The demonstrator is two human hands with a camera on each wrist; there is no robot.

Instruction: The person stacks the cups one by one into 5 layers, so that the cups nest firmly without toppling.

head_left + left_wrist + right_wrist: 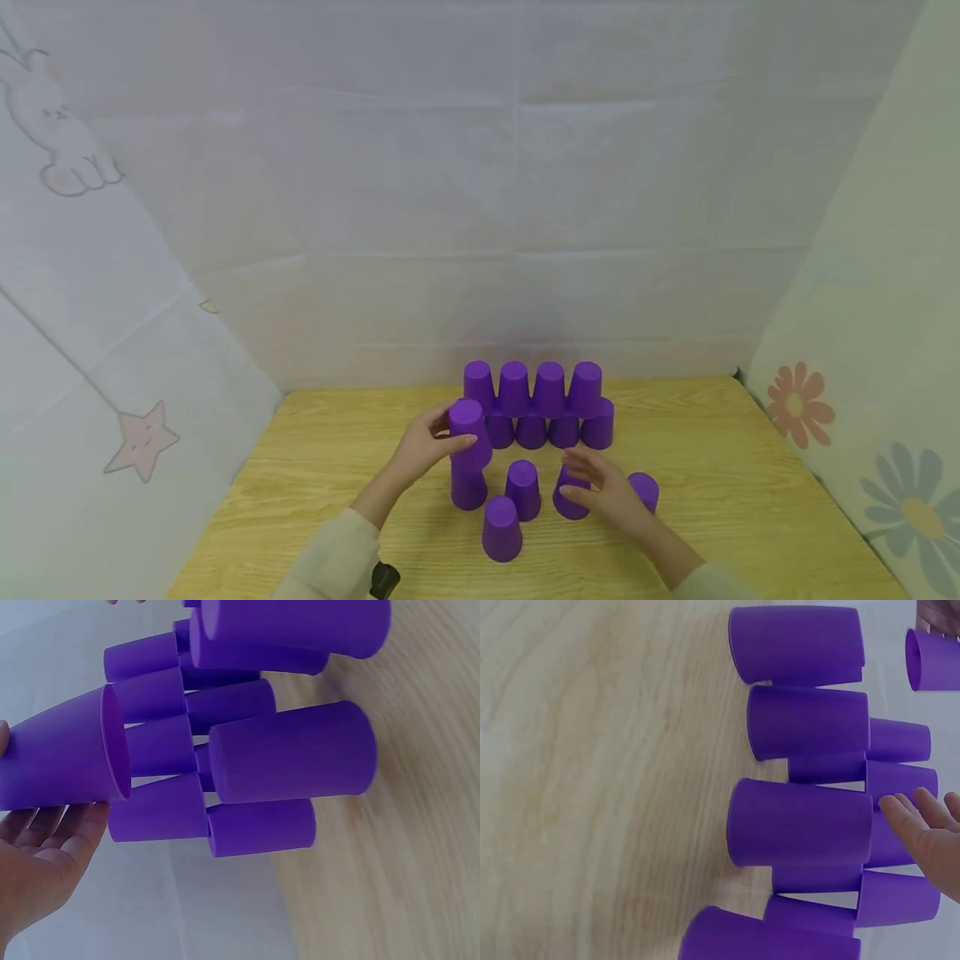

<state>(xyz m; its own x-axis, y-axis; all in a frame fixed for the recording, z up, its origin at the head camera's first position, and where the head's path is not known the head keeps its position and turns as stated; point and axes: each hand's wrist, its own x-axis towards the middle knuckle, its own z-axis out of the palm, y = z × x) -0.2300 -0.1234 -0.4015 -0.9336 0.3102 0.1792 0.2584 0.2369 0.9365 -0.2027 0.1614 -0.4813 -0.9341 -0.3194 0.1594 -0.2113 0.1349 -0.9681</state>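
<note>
My left hand grips an upside-down purple cup, thumb on its near side. In the head view that cup overlaps the top of another inverted cup; in the left wrist view, the held cup is apart from the standing cups, its rim toward them. My right hand holds nothing. Its fingers are extended, above and partly in front of a standing cup. Two more inverted cups stand between the hands, one nearer me.
Behind the hands stands a two-tier wall of inverted purple cups, an upper row on a lower row. Another cup is partly behind my right hand. The wooden table ends at a pale hanging sheet.
</note>
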